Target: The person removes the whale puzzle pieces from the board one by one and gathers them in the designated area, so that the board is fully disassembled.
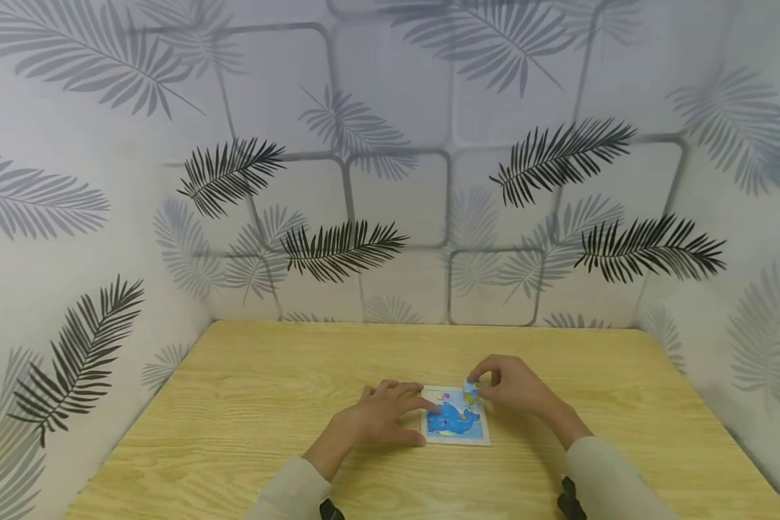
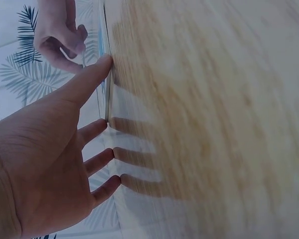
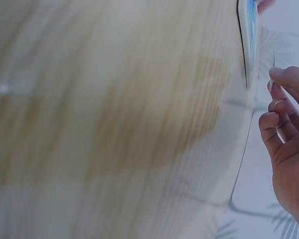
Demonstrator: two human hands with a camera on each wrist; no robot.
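The whale picture board (square, with a white border) lies flat on the wood-grain surface, between the two hands. The left hand has its fingers extended and spread; the index finger reaches onto the picture, and the thumb lies at the left edge. The right hand pinches a small printed piece over the far right corner.

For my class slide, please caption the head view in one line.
Right hand pinches a piece at the far right corner of a puzzle; left hand touches its left side.
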